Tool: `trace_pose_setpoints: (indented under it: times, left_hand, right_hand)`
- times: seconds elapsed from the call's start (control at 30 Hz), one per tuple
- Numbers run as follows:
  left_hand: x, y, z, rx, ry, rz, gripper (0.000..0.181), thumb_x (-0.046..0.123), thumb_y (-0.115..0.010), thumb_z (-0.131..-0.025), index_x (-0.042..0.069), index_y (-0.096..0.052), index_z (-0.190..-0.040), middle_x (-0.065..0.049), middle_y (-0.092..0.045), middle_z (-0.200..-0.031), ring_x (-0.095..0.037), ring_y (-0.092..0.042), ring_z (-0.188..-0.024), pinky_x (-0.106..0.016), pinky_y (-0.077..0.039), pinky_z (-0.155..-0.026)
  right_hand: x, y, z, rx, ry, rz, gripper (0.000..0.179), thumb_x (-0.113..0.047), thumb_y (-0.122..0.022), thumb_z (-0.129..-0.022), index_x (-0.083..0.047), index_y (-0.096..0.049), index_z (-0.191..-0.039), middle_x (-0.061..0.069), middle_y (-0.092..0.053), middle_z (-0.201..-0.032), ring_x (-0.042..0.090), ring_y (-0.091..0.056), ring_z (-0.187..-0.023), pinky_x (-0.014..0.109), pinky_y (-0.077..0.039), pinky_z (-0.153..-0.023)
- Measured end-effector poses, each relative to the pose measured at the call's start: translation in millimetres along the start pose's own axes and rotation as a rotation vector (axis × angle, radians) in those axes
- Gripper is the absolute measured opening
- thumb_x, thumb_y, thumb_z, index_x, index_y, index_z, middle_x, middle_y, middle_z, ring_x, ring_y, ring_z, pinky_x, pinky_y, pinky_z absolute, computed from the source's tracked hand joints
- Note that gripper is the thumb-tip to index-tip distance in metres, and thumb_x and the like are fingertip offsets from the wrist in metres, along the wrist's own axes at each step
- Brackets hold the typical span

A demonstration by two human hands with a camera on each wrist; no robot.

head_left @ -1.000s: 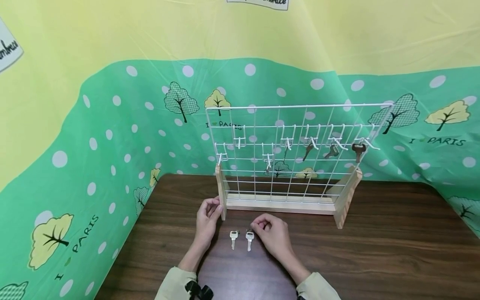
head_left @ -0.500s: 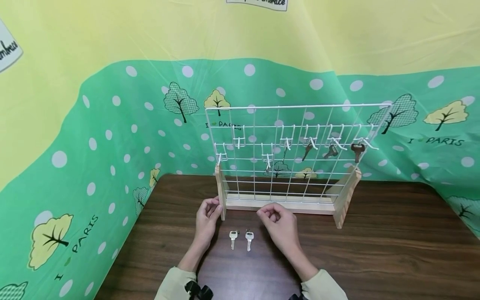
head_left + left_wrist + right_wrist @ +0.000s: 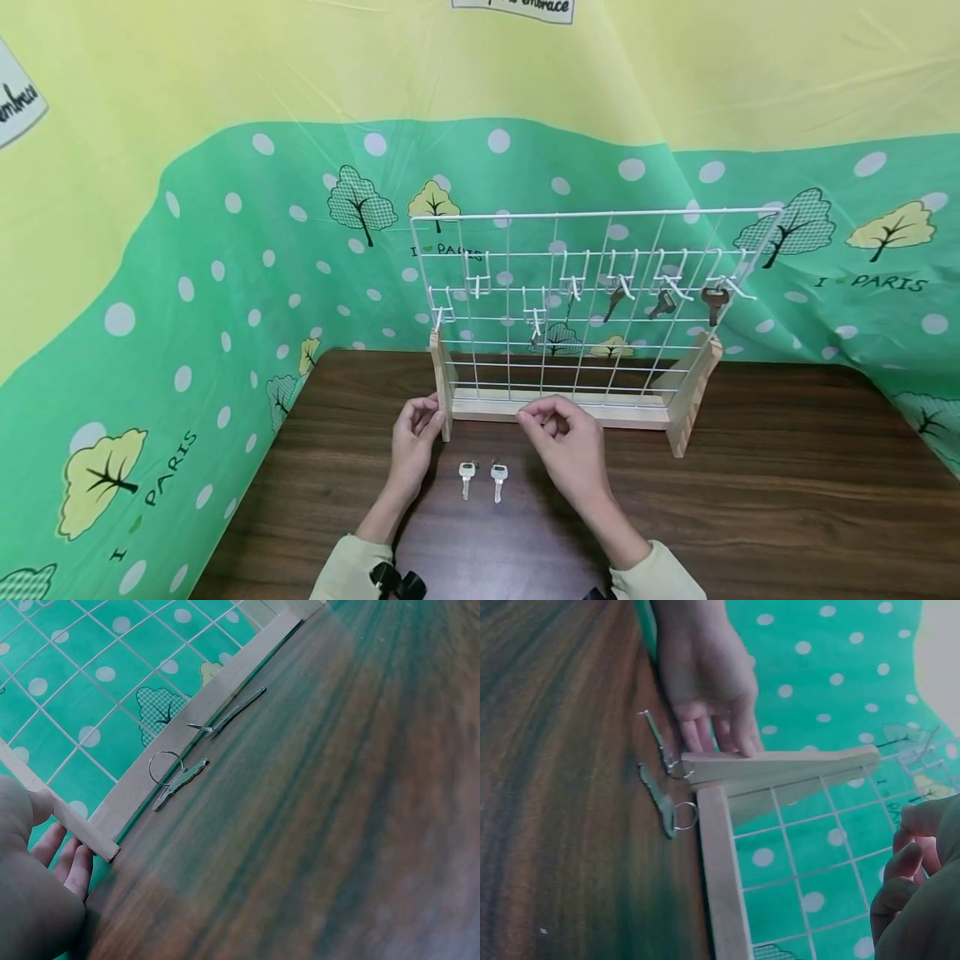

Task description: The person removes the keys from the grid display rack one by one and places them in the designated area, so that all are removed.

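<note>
My left hand (image 3: 411, 450) grips the wooden left foot (image 3: 442, 383) of a white wire grid rack (image 3: 510, 367); in the left wrist view, thumb and fingers lie on either side of that foot. My right hand (image 3: 566, 446) hovers in front of the rack's wooden base bar, fingers curled and thumb tip near the index finger. Nothing shows between these fingers in the right wrist view. Two silver keys, a left key (image 3: 467, 472) and a right key (image 3: 498, 475), lie on the table between the hands. Each has a small ring (image 3: 685, 816).
Several white hooks (image 3: 477, 286) hang on the grid. Keys hang from some, among them a dark key (image 3: 715, 302) at the far right. A brown wood table (image 3: 787, 500) bears the rack. Behind it hangs a green and yellow patterned cloth (image 3: 247, 217).
My right hand has left the ring end of the right key and moved up and right, toward the base bar. Both keys stay where they lay. My left hand has not moved.
</note>
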State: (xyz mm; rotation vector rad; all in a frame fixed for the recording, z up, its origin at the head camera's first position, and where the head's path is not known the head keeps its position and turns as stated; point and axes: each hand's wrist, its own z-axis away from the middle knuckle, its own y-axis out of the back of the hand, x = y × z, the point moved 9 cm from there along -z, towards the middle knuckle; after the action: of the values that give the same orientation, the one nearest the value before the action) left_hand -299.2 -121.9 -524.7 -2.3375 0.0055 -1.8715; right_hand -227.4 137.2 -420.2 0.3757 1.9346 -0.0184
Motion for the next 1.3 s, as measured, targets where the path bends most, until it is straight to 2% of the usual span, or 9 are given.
trace_pose_setpoints:
  times: [0.27, 0.4, 0.6, 1.0, 1.2, 1.3]
  left_hand:
    - [-2.6, 0.0, 0.7, 0.000, 0.026, 0.005, 0.019, -0.010, -0.067, -0.104, -0.017, -0.055, -0.117, -0.032, -0.065, -0.143, -0.011, -0.066, -0.127, -0.018, -0.051, -0.110]
    - [-3.2, 0.5, 0.8, 0.001, 0.031, 0.008, 0.019, -0.010, -0.066, -0.104, -0.018, -0.055, -0.117, -0.032, -0.065, -0.143, -0.009, -0.065, -0.126, -0.018, -0.051, -0.110]
    - [-2.7, -0.5, 0.9, 0.002, 0.024, 0.002, 0.018, -0.009, -0.066, -0.105, -0.018, -0.055, -0.116, -0.032, -0.065, -0.143, -0.013, -0.065, -0.127, -0.019, -0.052, -0.109]
    - [-1.5, -2.0, 0.9, 0.006, 0.020, 0.002, 0.018, -0.010, -0.066, -0.105, -0.018, -0.055, -0.117, -0.031, -0.065, -0.141, -0.008, -0.065, -0.124, -0.018, -0.051, -0.109]
    - [-0.2, -0.6, 0.6, 0.001, -0.004, -0.006, 0.018, -0.009, -0.066, -0.105, -0.018, -0.055, -0.116, -0.031, -0.066, -0.141, -0.010, -0.065, -0.125, -0.018, -0.052, -0.108]
    - [-0.4, -0.4, 0.2, 0.002, 0.004, 0.000, 0.018, -0.009, -0.066, -0.105, -0.017, -0.055, -0.116, -0.032, -0.066, -0.141, -0.010, -0.066, -0.125, -0.018, -0.052, -0.109]
  right_hand:
    - [-7.9, 5.0, -2.2, 0.016, -0.008, -0.038, 0.010, 0.002, -0.084, -0.094, -0.006, -0.081, -0.098, 0.002, -0.067, -0.084, 0.010, -0.055, -0.064, 0.015, -0.042, -0.056]
    - [-13.4, 10.7, -5.1, 0.062, 0.017, -0.055, 0.014, 0.004, -0.085, -0.094, -0.008, -0.082, -0.100, 0.002, -0.067, -0.083, 0.009, -0.054, -0.062, 0.014, -0.039, -0.054]
    - [-20.4, 18.6, -9.3, 0.101, 0.069, -0.098, 0.017, 0.007, -0.084, -0.093, -0.005, -0.081, -0.104, 0.003, -0.067, -0.084, 0.007, -0.053, -0.056, 0.013, -0.036, -0.048]
    - [-36.1, 27.0, -23.7, 0.154, 0.144, -0.048, 0.024, 0.004, -0.086, -0.093, -0.004, -0.081, -0.115, 0.008, -0.076, -0.094, 0.007, -0.059, -0.054, 0.014, -0.043, -0.048]
    - [-42.0, 26.3, -36.2, 0.130, 0.133, -0.041, 0.032, -0.001, -0.087, -0.095, -0.007, -0.079, -0.126, 0.013, -0.078, -0.108, 0.016, -0.068, -0.056, 0.016, -0.046, -0.049]
    - [-43.7, 24.9, -41.8, 0.111, 0.115, -0.031, 0.035, -0.004, -0.086, -0.097, -0.010, -0.078, -0.131, 0.012, -0.077, -0.115, 0.015, -0.071, -0.058, 0.016, -0.046, -0.049]
